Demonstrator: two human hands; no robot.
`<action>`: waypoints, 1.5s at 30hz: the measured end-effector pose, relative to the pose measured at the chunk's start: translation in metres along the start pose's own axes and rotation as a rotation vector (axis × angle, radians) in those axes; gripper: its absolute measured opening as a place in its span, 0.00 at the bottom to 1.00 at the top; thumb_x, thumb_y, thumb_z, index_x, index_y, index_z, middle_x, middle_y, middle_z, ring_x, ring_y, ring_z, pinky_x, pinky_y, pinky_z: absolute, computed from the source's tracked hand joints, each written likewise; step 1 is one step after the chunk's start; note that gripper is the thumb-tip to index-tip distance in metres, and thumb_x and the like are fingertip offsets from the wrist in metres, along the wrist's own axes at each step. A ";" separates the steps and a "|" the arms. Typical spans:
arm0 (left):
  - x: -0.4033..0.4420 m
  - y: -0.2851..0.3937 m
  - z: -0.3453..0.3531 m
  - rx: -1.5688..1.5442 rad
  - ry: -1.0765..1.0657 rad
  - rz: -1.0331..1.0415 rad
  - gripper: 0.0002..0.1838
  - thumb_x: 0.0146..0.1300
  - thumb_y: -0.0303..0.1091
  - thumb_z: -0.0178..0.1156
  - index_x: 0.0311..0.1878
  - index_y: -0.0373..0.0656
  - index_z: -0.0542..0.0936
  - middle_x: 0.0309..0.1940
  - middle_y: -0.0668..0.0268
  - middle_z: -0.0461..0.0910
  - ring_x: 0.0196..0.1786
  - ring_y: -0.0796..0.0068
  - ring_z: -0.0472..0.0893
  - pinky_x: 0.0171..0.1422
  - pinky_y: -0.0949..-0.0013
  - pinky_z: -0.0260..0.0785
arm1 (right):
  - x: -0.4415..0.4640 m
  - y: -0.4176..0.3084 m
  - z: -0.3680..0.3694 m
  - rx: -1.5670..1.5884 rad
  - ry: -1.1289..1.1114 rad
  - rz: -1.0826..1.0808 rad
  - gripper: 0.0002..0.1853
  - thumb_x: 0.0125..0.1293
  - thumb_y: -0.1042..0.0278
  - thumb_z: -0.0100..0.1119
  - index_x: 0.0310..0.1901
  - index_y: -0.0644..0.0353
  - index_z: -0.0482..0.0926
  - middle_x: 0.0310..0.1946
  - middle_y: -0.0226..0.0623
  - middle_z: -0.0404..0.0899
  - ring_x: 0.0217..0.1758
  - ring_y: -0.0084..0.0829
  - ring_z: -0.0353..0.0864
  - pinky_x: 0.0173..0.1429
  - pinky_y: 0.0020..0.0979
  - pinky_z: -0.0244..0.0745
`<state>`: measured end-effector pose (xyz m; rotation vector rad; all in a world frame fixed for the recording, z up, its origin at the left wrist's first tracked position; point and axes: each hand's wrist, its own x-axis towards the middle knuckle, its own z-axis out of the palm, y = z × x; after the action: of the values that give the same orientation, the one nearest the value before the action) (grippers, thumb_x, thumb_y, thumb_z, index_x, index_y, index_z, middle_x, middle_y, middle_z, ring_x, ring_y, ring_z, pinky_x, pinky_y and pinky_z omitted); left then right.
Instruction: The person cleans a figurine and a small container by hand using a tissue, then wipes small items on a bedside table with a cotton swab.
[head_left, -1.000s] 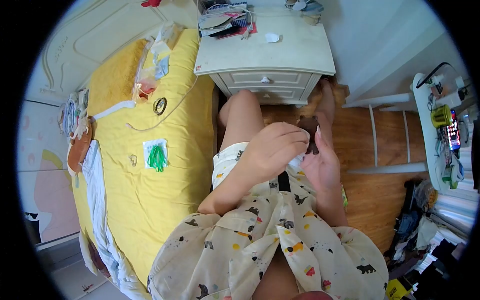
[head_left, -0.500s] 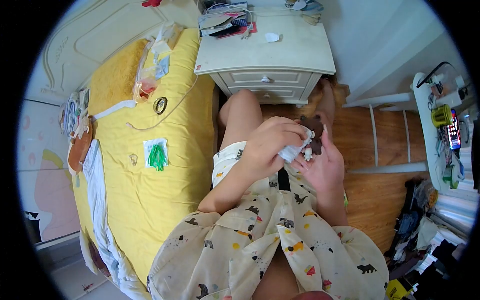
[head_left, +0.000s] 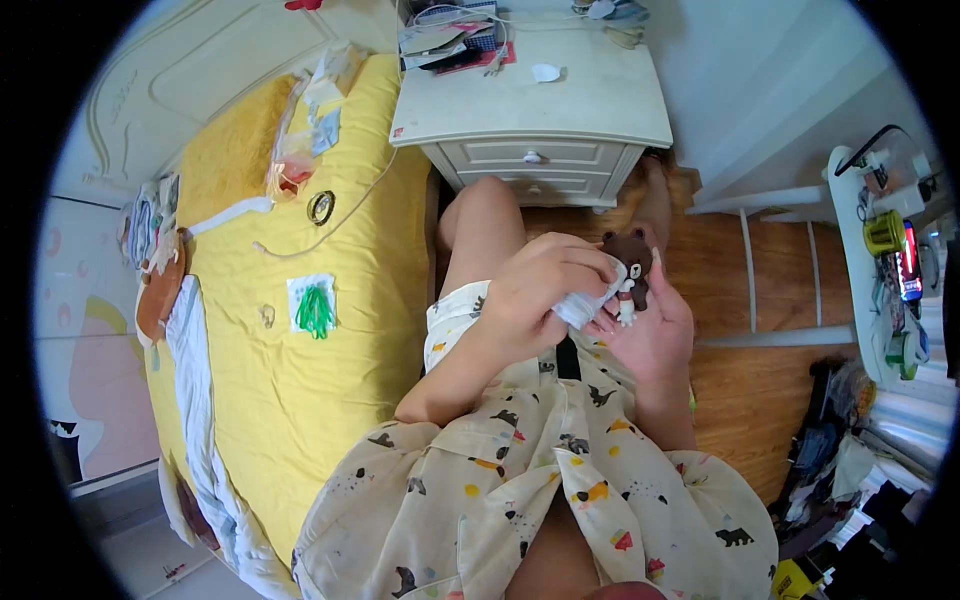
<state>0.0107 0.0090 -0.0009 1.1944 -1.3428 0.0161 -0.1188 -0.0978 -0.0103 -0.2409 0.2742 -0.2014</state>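
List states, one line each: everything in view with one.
Brown bear-shaped figure: held in right hand, face visible
White crumpled cloth or tissue: gripped in left hand, beside the figure
White panelled drawers: shut
Slim rectangular phone: screen lit
Yellow fabric bedsheet: spread, wrinkled
Looped green cords: bunched

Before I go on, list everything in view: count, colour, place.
Bear figure: one, brown and white, in right hand
Cloth-like sheet: one, white, in left hand
Bed: one, yellow cover, left
Pillow: one, yellow, on bed
Bands: several, green, on white packet, bed
Ring: one, dark, on bed
Nightstand: one, white, ahead
Papers: several, mixed, on nightstand
Side table: one, white, right
Phone: one, lit screen, on side table
Tin: one, olive-yellow, beside phone
Fabric pile: one, mixed, lower right
Remainder: unclear, uncounted
Legs: two, bare, ahead
Left hand: one, bare, centre
Right hand: one, bare, centre
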 end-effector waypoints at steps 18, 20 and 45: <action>0.001 0.000 0.008 0.159 0.002 0.071 0.17 0.41 0.19 0.64 0.38 0.39 0.77 0.41 0.60 0.82 0.46 0.54 0.81 0.50 0.58 0.74 | 0.009 0.002 -0.020 0.253 -0.272 0.055 0.24 0.76 0.46 0.38 0.62 0.51 0.72 0.63 0.37 0.72 0.67 0.37 0.66 0.69 0.49 0.58; -0.003 -0.003 0.012 0.198 0.000 0.105 0.17 0.41 0.20 0.64 0.38 0.39 0.77 0.42 0.60 0.82 0.46 0.54 0.81 0.51 0.57 0.74 | 0.009 0.001 -0.020 0.287 -0.284 0.060 0.24 0.77 0.46 0.36 0.63 0.51 0.72 0.63 0.37 0.72 0.68 0.38 0.67 0.71 0.51 0.56; -0.012 -0.007 0.021 0.081 0.066 0.047 0.16 0.41 0.16 0.62 0.37 0.39 0.77 0.40 0.59 0.83 0.44 0.56 0.81 0.52 0.58 0.74 | 0.010 0.002 -0.014 0.428 -0.329 0.005 0.27 0.77 0.48 0.34 0.64 0.60 0.70 0.64 0.42 0.71 0.72 0.39 0.62 0.76 0.47 0.50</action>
<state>-0.0038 -0.0010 -0.0188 1.2198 -1.3226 0.1440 -0.1127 -0.1015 -0.0259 0.1520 -0.0973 -0.2069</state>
